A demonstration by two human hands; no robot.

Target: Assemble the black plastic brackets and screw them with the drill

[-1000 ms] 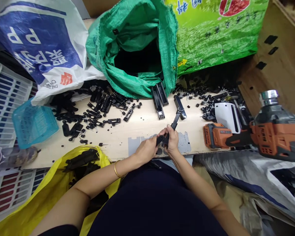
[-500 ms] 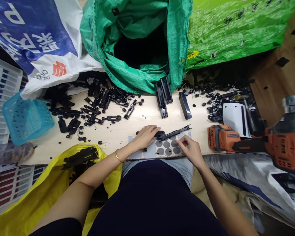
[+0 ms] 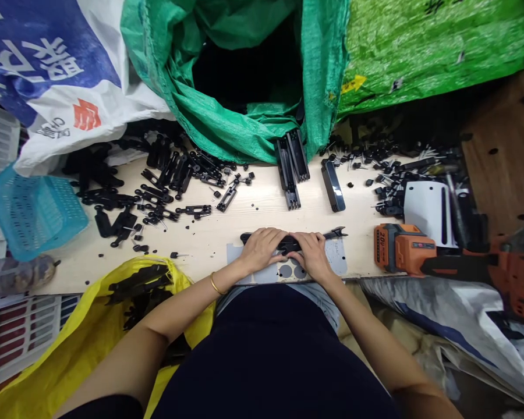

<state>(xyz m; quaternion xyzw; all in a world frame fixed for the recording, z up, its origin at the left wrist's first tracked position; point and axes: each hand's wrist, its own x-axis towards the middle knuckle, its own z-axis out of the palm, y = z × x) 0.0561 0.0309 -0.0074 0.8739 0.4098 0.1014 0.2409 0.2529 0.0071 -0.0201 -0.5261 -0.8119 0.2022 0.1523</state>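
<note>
A long black plastic part [image 3: 337,234] lies flat on the wooden table [image 3: 262,218], above a grey sheet of round stickers [image 3: 288,270]. My left hand [image 3: 261,247] presses down on its left half, fingers curled over it. My right hand [image 3: 313,255] presses on its middle, fingers bent onto it. The forked right end of the part sticks out past my right hand. Both hands nearly touch each other.
Loose black parts [image 3: 166,180] litter the table's left and back right. A green sack [image 3: 244,87] gapes open behind, with stacked black parts [image 3: 292,166] at its mouth. An orange cordless driver [image 3: 423,253] lies at right. A teal basket [image 3: 32,212] sits left; a yellow bag [image 3: 126,297] near-left.
The part was held up in both hands, then laid on the table. My right hand, which had been off it over the sticker sheet, has come onto it beside the left.
</note>
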